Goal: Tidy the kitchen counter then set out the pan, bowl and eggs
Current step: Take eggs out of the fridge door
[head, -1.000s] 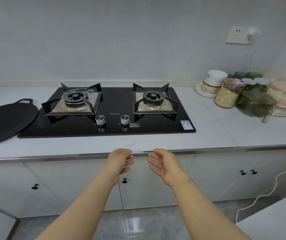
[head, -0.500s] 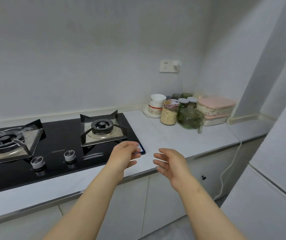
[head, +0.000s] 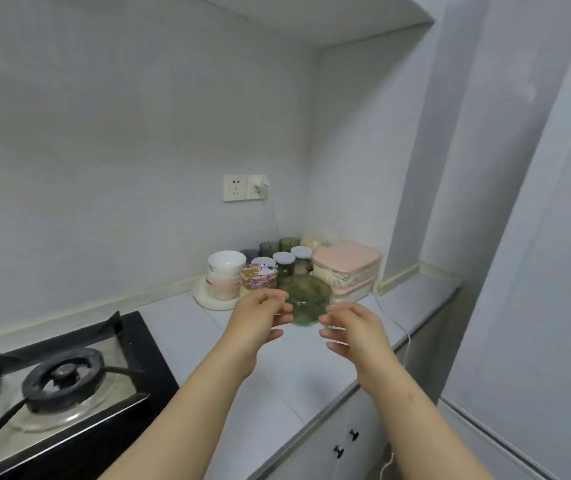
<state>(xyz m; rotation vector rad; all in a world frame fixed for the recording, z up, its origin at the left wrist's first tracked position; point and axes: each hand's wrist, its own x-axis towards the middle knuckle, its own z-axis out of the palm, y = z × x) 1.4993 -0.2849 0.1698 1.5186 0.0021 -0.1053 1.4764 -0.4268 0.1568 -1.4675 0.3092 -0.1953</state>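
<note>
Hands, left [head: 259,318] and right [head: 351,329], grips open and empty, flank one green glass bowl [head: 306,301].

Black glass gas hob [head: 69,403] at lower left, one round dark burner [head: 64,375] showing w/ pan supports around it. White double wall socket [head: 245,187] up on the back wall, white plug in its right half, thin cord dropping toward the corner. In that corner: pink-lidded clear storage boxes [head: 346,268], stacked, w/ pale-lidded glass jars [head: 292,263] just left of them and dark green tumblers [head: 278,245] behind. White cabinet doors w/ small black knobs [head: 346,443] under the bench edge, lower right.
</note>
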